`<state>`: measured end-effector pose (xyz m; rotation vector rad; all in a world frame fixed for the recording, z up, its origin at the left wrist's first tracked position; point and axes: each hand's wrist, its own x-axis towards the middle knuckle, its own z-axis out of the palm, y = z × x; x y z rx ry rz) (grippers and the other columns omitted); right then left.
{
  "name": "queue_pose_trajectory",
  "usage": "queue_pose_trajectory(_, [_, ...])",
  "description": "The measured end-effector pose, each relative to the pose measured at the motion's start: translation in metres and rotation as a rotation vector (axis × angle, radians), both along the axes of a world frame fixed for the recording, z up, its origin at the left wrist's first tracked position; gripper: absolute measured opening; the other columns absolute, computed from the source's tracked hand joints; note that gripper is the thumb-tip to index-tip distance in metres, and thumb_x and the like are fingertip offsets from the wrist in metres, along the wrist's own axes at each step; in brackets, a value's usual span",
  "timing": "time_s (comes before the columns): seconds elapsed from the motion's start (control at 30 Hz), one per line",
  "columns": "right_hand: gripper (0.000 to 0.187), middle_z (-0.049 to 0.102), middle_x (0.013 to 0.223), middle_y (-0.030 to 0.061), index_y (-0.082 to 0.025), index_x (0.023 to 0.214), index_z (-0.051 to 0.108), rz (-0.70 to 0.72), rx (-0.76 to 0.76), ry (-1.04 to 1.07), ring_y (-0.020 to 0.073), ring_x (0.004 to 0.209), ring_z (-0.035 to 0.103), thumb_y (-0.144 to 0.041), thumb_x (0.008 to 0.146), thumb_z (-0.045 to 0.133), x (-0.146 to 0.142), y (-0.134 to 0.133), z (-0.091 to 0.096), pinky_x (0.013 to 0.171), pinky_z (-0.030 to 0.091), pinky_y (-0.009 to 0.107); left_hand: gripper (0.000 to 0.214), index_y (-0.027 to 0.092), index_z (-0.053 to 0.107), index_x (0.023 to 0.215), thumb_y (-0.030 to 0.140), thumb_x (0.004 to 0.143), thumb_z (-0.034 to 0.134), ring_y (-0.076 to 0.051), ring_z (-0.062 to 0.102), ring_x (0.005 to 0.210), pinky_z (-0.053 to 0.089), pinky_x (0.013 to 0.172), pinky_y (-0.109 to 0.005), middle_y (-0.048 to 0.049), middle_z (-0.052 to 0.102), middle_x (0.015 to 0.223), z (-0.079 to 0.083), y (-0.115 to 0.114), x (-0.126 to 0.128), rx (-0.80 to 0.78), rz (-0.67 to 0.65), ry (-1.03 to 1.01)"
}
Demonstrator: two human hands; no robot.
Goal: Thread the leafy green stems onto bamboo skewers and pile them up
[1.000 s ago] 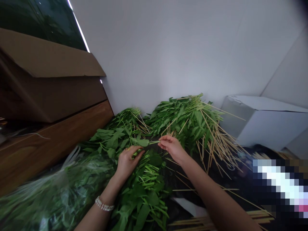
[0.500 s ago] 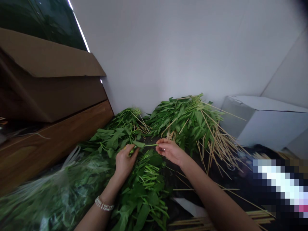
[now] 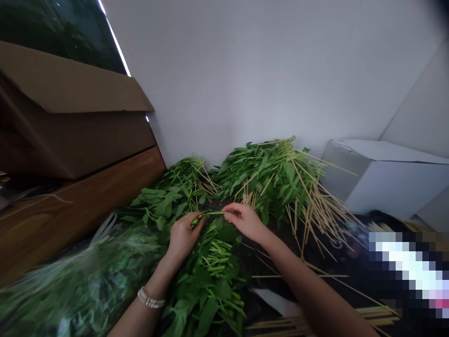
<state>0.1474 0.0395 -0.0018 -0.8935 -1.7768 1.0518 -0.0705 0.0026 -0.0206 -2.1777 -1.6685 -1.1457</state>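
Observation:
My left hand is closed, pinching the leafy end of a thin green stem. My right hand pinches the other end of that same stem, so it stretches level between my two hands. Both hands hover over a loose heap of cut green stems and leaves in the middle. A bead bracelet circles my left wrist.
A pile of leafy greens threaded on bamboo skewers lies behind my right hand. More greens lie at the back left, and bagged greens at the left. A brown cardboard box sits on a wooden ledge. A white box stands right. Bare skewers lie near.
My right hand has moved left and slightly down, closing the gap to my left hand. The stem between them now looks shorter and its leaf is tucked at my left fingers.

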Motion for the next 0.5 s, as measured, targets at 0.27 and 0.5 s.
queue_pose_trajectory(0.27, [0.011,0.065,0.058,-0.0037,-0.021,0.085,0.064,-0.236,0.101,-0.094,0.0132,0.054,0.062,-0.022,0.084,0.053,0.002,0.006,-0.013,0.061,0.047,0.024,0.034,0.02,0.063,0.114,0.038,0.085,0.061,-0.018,0.068,0.073,0.052,0.068,-0.026,-0.0036,0.073,0.09,0.013,-0.008,0.006,0.084,0.099,-0.156])
queue_pose_trajectory(0.5, [0.012,0.062,0.056,-0.0044,-0.022,0.084,0.063,-0.242,0.123,-0.111,0.0132,0.052,0.059,-0.026,0.085,0.052,-0.004,-0.001,-0.01,0.056,0.043,0.023,0.019,0.021,0.07,0.095,0.03,0.09,0.055,-0.016,0.068,0.072,0.051,0.069,-0.026,-0.004,0.073,0.08,0.01,-0.009,0.008,0.14,-0.099,-0.002])
